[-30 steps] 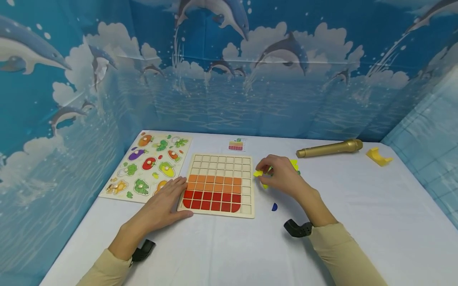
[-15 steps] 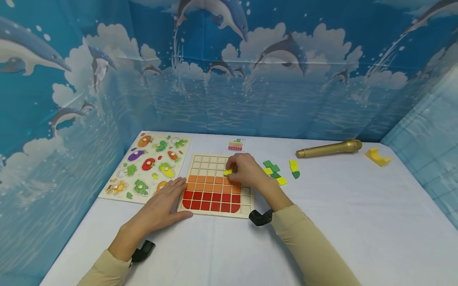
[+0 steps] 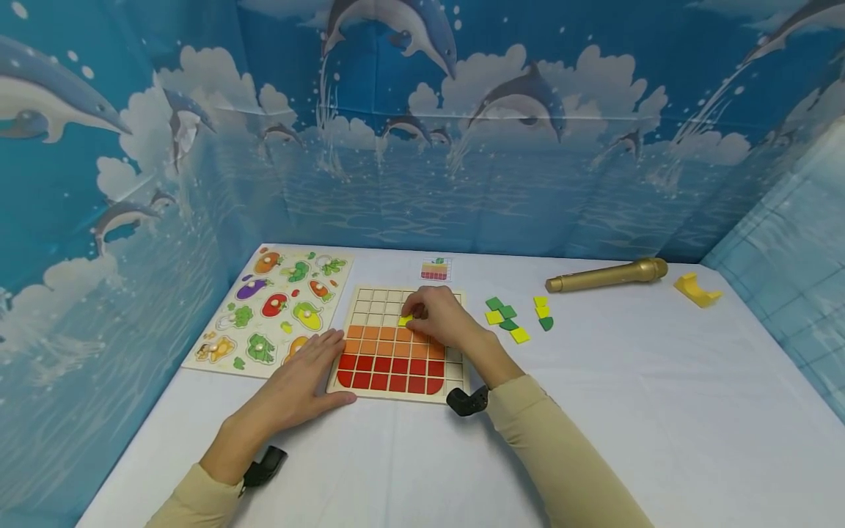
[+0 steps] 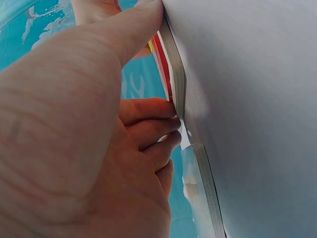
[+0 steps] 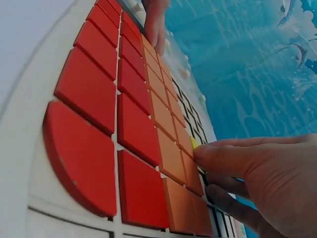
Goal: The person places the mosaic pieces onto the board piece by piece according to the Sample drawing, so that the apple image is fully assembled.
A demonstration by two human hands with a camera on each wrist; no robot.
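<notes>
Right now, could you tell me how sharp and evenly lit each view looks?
Head view: evenly lit, sharp, edges bowed by the wide lens. Left wrist view: the left hand fills the frame, soft and shaded. Right wrist view: red tiles crisp, right hand slightly soft.

A table (image 3: 660,411) covered with a plain white cloth fills the lower part of the head view. Behind it and to the left hangs a blue backdrop (image 3: 422,147) printed with leaping dolphins, white clouds and rippling sea water. At the right edge a pale blue checked cloth (image 3: 792,293) forms the side wall. The light is even and soft, with faint shadows on the cloth.
</notes>
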